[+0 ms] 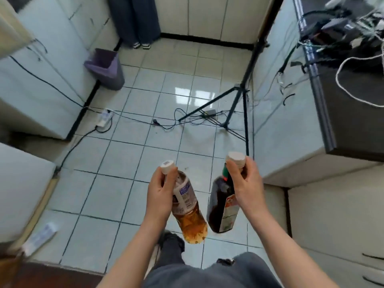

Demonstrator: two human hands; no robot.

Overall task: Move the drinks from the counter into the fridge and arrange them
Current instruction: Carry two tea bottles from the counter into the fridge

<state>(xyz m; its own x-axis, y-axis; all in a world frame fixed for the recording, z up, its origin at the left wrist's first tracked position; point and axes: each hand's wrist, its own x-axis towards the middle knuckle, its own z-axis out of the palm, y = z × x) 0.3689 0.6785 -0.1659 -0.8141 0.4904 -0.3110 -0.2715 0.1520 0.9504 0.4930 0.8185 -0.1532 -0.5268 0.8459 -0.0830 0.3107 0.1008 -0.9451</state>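
My left hand [160,191] grips the neck of an amber tea bottle [190,217] with a white cap and a white label. My right hand [244,183] grips the neck of a dark drink bottle [218,206] with a white cap and a red and green label. Both bottles hang above the tiled floor, in front of my legs, with their bottoms tilted toward each other. The fridge is not identifiable in view.
A black tripod [234,100] stands on the floor ahead, with cables and a power strip [105,118] around it. A purple bin [106,67] sits at the left cabinets. The dark counter [353,113] at right carries tangled cables. A person's legs [135,19] stand at the far end.
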